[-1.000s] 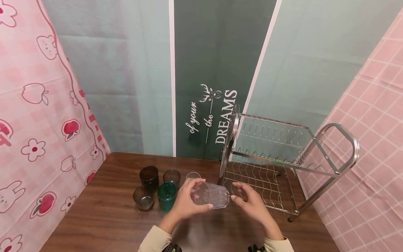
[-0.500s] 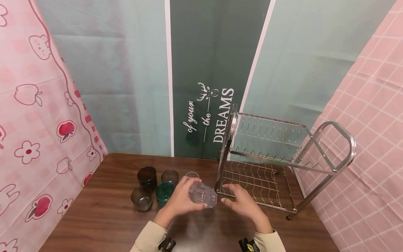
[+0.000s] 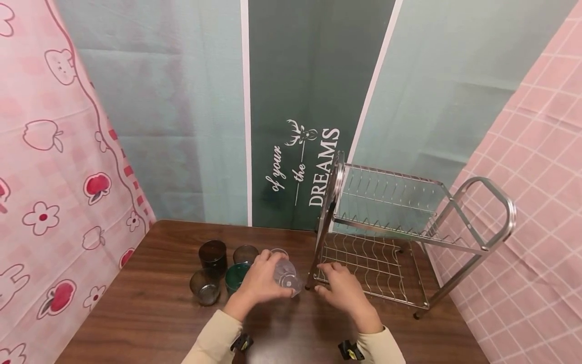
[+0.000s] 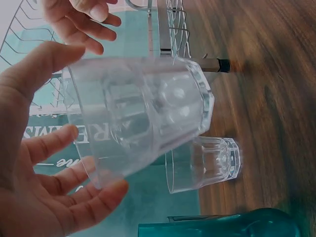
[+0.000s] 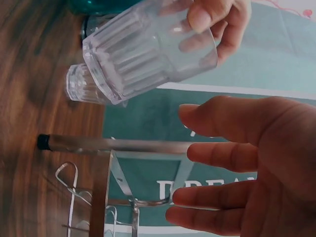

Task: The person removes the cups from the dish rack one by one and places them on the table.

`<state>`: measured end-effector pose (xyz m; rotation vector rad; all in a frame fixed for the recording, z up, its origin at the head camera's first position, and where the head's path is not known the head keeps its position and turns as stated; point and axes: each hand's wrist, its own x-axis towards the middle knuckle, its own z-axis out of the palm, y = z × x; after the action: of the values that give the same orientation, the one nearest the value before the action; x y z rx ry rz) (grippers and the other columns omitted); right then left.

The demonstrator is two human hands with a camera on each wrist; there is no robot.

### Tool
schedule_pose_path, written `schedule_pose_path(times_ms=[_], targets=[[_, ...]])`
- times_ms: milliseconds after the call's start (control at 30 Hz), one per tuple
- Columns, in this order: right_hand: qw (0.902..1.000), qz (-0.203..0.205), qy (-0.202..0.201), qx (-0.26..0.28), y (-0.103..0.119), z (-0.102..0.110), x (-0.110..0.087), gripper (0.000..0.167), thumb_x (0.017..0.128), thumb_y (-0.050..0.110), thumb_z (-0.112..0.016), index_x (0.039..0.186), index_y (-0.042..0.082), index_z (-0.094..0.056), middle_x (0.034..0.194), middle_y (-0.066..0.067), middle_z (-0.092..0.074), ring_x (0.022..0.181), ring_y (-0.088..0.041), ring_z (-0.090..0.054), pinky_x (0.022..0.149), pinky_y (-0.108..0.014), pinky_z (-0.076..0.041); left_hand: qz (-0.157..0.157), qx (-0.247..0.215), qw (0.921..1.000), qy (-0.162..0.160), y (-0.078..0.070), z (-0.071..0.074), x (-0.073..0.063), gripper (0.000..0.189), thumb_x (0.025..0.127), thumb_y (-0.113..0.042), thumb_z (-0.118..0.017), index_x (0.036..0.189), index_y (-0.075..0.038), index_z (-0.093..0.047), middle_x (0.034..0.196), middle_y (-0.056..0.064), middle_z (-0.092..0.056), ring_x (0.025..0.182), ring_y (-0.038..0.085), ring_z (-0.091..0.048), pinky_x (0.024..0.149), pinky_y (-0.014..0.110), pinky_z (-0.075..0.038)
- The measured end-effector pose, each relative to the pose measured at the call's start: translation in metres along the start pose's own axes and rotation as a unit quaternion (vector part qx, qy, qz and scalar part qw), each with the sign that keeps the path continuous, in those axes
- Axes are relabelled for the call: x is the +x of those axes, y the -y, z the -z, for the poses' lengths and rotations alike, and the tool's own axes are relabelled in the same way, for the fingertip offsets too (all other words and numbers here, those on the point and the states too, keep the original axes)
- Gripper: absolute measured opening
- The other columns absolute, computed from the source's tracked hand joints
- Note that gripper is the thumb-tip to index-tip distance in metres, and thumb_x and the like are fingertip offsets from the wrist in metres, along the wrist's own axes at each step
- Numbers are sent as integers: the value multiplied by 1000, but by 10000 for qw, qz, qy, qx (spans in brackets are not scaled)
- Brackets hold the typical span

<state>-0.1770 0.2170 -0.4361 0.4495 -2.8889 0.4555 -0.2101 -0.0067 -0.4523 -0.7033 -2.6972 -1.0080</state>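
My left hand [image 3: 260, 280] grips a clear faceted drinking glass [image 3: 287, 279] near its rim, thumb on one side and fingers on the other. In the left wrist view that glass [image 4: 148, 106] hangs above the tabletop, slightly tilted, base towards the wood. Apart from it, to the right, my right hand [image 3: 343, 290] holds nothing; its fingers [image 5: 217, 200] are extended in the right wrist view. A second clear glass [image 4: 205, 164] stands on the table behind the held one. Nearest my left hand on its left is a green glass [image 3: 235, 277], partly covered by the hand.
Two dark glasses [image 3: 212, 255] [image 3: 205, 288] and a smoky one [image 3: 245, 254] stand around the green glass. A two-tier metal dish rack [image 3: 386, 230] occupies the right side of the wooden table [image 3: 150, 313]. Fabric curtains [image 3: 195, 126] enclose the back and sides.
The held glass has swung from lying nearly sideways to base-down and shifted left. My right hand, earlier close to its base, is now apart from it and has moved slightly left.
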Motion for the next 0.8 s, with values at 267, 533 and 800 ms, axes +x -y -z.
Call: schedule_pose_path(times_ms=[267,533,800], targets=[[9996,226,-115,-102,8,-9,6,42,75,23,-76,110,6,-62,98,-15,-59,84,-35,-58,64,-48,-47,397,271,9988,70,-2,-2,4,71,54,-46,-84,115,-17,-59,101,7,-47,91,26,-48,65,41,-48],[9996,203,99,-174,14,-17,10,42,74,25,-76,109,7,-62,98,-16,-58,86,-36,-57,64,-50,-47,542,610,9966,125,-1,-6,6,74,52,-45,-85,115,-14,-61,103,12,-48,91,29,-49,62,42,-49],[9995,204,144,-208,15,-21,10,42,74,25,-76,109,5,-62,97,-16,-58,85,-36,-57,63,-50,-47,550,969,9935,254,2,-14,8,77,50,-45,-86,114,-9,-62,98,14,-48,87,29,-50,60,42,-50]])
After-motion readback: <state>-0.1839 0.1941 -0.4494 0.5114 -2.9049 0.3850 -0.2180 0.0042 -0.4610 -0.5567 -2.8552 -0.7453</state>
